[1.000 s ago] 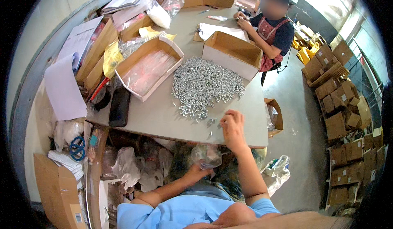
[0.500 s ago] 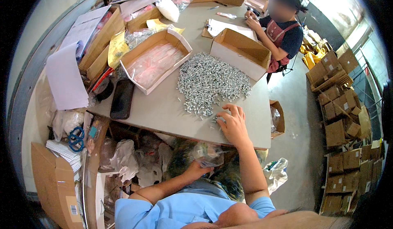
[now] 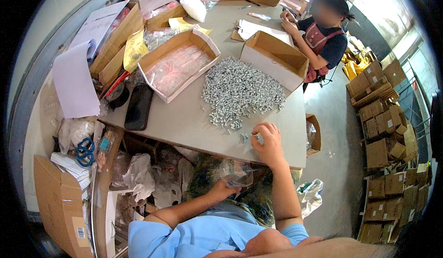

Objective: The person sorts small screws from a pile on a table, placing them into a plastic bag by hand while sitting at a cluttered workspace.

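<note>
- The black phone (image 3: 139,107) lies near the front-left corner of the table (image 3: 194,129), its lower end close to the front edge; a sweep of the left forearm could knock it off.
- The shallow open box (image 3: 153,88) right of it holds pinkish clear bags; a nudge against it could press into the heap's left side and scatter pieces.
- The left hand (image 3: 224,189), below the front edge, has its fingers closed around a clear plastic container (image 3: 236,172), some of them hidden. Whether its wall is soft or stiff is unclear; if soft, a tight grip could narrow its mouth, and tilting could spill anything inside.
- The heap of small metal screws (image 3: 240,89) sits mid-table between the two open boxes; dragging from its near side could send pieces rolling.
- A few loose screws (image 3: 243,138) lie apart, nearer the front edge; a brush of the fingers could tip them over it.
- The right hand (image 3: 269,142), towards the front-right corner, is curled, thumb and fingertips drawn close together; I cannot tell how firmly they pinch the small screws there. A loose pinch could drop some.
- The white-sided box (image 3: 265,66) stands against the heap's far right; bumping it could spread screws towards the right edge.
</note>
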Tool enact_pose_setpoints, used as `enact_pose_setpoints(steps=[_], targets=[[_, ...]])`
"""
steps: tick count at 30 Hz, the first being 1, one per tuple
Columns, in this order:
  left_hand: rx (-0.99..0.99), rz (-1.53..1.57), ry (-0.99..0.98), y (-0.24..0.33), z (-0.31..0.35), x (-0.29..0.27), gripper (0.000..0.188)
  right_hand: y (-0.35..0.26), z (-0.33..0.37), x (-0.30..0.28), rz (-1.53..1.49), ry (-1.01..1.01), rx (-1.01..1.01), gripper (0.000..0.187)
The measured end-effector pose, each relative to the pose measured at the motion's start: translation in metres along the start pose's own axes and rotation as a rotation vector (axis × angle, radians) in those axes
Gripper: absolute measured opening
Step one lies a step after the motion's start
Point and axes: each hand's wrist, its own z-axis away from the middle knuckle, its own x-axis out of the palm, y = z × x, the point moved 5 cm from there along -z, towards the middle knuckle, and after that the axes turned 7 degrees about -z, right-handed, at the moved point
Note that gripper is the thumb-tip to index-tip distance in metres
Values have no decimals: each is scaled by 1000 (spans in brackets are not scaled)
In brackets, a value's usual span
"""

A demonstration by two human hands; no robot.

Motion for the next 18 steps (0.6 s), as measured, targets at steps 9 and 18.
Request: enact_pose_setpoints(steps=[9,18], targets=[[98,88,-45,-21,-9,6,39,60,26,-153,638,934,98,18],[54,-123,-23,7,-1,-1,36,10,11,-8,-68,-61,63,25]])
